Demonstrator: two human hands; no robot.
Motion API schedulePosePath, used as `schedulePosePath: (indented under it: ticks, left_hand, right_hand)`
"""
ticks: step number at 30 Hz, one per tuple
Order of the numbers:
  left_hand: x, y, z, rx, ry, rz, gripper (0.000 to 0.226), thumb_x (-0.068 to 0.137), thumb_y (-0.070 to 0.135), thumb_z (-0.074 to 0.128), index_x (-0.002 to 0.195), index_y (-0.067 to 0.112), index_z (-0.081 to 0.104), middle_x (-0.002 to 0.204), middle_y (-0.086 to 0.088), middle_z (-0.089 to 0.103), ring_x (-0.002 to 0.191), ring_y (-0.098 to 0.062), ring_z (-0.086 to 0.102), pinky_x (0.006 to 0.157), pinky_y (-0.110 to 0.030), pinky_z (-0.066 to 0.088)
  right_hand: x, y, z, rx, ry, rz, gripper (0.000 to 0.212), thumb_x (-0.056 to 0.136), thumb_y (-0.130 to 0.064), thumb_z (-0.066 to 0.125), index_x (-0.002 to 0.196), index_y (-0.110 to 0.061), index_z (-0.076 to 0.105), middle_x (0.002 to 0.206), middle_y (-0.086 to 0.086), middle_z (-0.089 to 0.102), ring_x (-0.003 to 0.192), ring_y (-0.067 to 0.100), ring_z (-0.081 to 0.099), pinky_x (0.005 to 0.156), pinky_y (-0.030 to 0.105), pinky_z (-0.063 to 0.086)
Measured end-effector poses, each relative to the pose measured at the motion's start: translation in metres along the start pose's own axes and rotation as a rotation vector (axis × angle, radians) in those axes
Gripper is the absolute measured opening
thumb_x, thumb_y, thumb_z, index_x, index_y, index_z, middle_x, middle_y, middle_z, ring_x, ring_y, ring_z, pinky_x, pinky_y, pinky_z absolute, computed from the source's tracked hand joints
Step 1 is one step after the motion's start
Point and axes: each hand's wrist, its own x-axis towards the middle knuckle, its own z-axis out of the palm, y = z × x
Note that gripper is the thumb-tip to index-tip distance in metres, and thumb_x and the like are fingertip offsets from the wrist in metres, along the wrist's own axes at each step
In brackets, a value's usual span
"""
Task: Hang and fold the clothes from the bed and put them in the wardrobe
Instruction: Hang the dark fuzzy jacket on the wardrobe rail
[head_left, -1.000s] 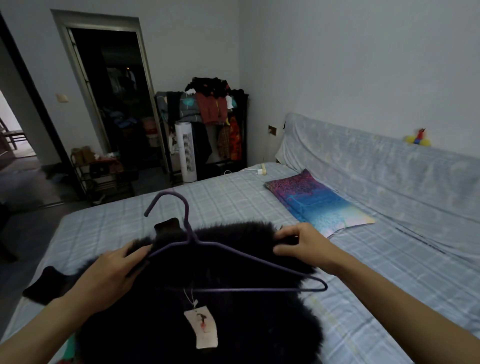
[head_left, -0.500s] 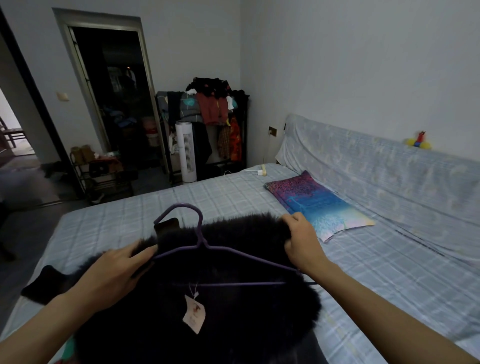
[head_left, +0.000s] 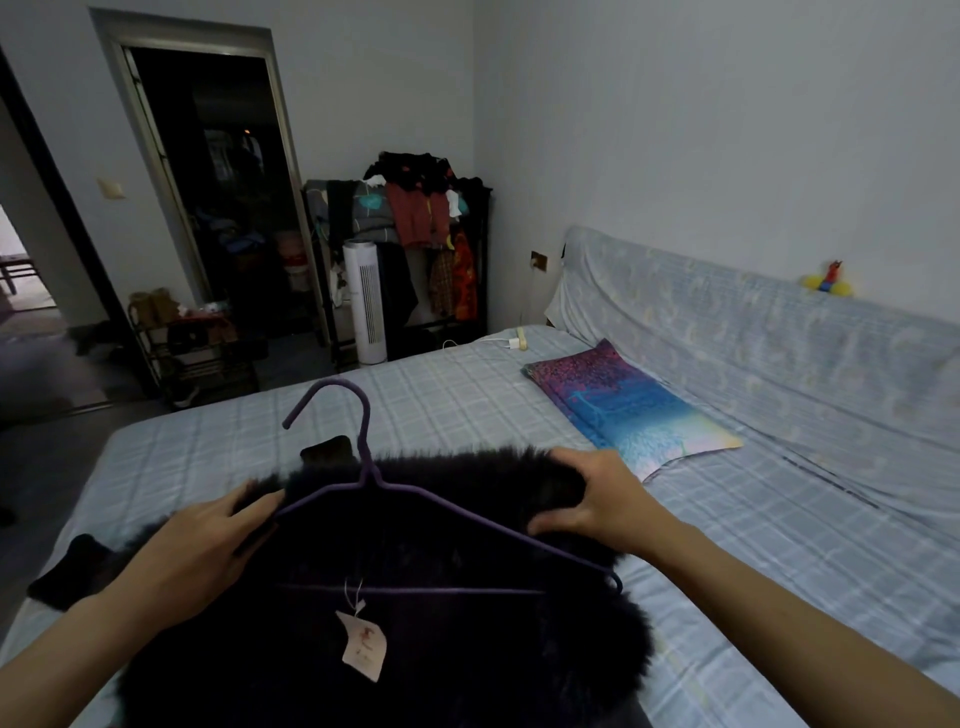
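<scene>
Nearest, below both hands, a black fur coat (head_left: 415, 649) lies spread on the bed (head_left: 467, 395), with a paper tag (head_left: 362, 644) on top of it between the forearms. A purple hanger (head_left: 457, 517) rests on the fur, running from one hand to the other, and its hook points away past the collar.

The left hand (head_left: 202, 540) lies at the hanger's left end with its fingers nearly straight against the fur. I cannot tell whether they pinch anything. The right hand (head_left: 597, 499) grips the fur at the coat's right shoulder, with fingers curled over the edge and thumb beneath, right above the hanger's right arm.

The step in hand looks like hanging. The hanger sits on the coat rather than inside it, so neither shoulder is seated. The next move likely calls for lifting each fur shoulder and sliding a hanger arm under it, keeping the hook clear of the collar.

Just beyond the right hand sits a pillow (head_left: 623, 410). Far ahead of both hands stands an open rack (head_left: 488, 260), probably the wardrobe, holding hung clothes (head_left: 415, 218) with more heaped on top, and a white fan (head_left: 365, 306) in front of it. Far beyond the left hand, a low shelf (head_left: 197, 358) by the door carries boots (head_left: 153, 306) and other items too dim to name.
</scene>
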Motion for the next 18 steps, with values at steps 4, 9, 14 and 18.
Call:
schedulePosePath:
  ticks: [4,9,14,18]
  left_hand:
    - [-0.001,0.003,0.001,0.010,-0.004,0.014,0.061,0.106,0.045,0.021,0.109,0.001,0.063,0.088,-0.022,0.067,0.050,-0.028,0.063,0.043,-0.032,0.052]
    - [-0.001,0.008,0.003,0.011,-0.019,0.004,0.050,0.106,0.045,0.019,0.115,0.008,0.051,0.087,-0.024,0.066,0.048,-0.032,0.062,0.041,-0.035,0.050]
    - [0.005,0.016,-0.003,0.028,-0.049,0.029,0.040,0.102,0.041,0.030,0.115,0.009,0.050,0.088,-0.024,0.066,0.044,-0.030,0.060,0.037,-0.033,0.048]
    - [0.016,0.018,-0.004,0.005,-0.096,0.006,0.038,0.091,0.037,0.039,0.117,0.012,0.050,0.091,-0.021,0.067,0.045,-0.027,0.060,0.038,-0.032,0.049]
  right_hand:
    - [-0.005,0.003,0.008,-0.305,-0.036,-0.185,0.015,0.075,-0.018,0.059,0.087,-0.022,0.053,0.078,0.004,0.060,0.070,0.027,0.061,0.061,0.028,0.037]
    - [-0.010,0.007,0.016,-0.539,0.157,-0.165,0.035,0.066,0.001,0.058,0.089,-0.022,0.045,0.080,0.003,0.050,0.062,0.029,0.054,0.048,0.034,0.040]
    - [0.000,0.014,0.007,-0.451,0.297,-0.059,0.039,0.063,0.011,0.065,0.089,-0.015,0.054,0.082,0.003,0.046,0.064,0.027,0.052,0.056,0.034,0.043]
    - [0.021,0.011,-0.002,-0.175,0.486,0.101,0.031,0.072,0.010,0.066,0.078,-0.019,0.056,0.076,0.001,0.051,0.069,0.015,0.048,0.063,0.018,0.033]
